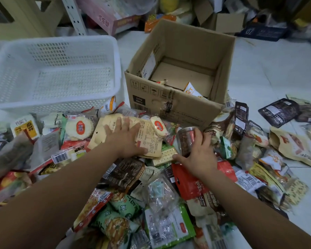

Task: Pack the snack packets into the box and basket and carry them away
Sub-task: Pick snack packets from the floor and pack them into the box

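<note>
A big heap of snack packets (126, 209) covers the floor in front of me. My left hand (124, 139) lies with spread fingers on a flat beige packet (149, 139) near the heap's far edge. My right hand (197, 155) curls round a clear jar of dark snacks (186, 139) that stands among the packets. Behind the heap, the open cardboard box (178, 108) holds an orange-and-white packet (193, 91) and little else. The white plastic basket (61, 103) to its left has nothing in it.
Dark pouches (280, 112) and a brown paper pouch (293, 146) lie on the white tiled floor at the right. A pink carton (111, 20), a shelf post (75, 17) and more cardboard crowd the back. Bare tiles (267, 69) show right of the box.
</note>
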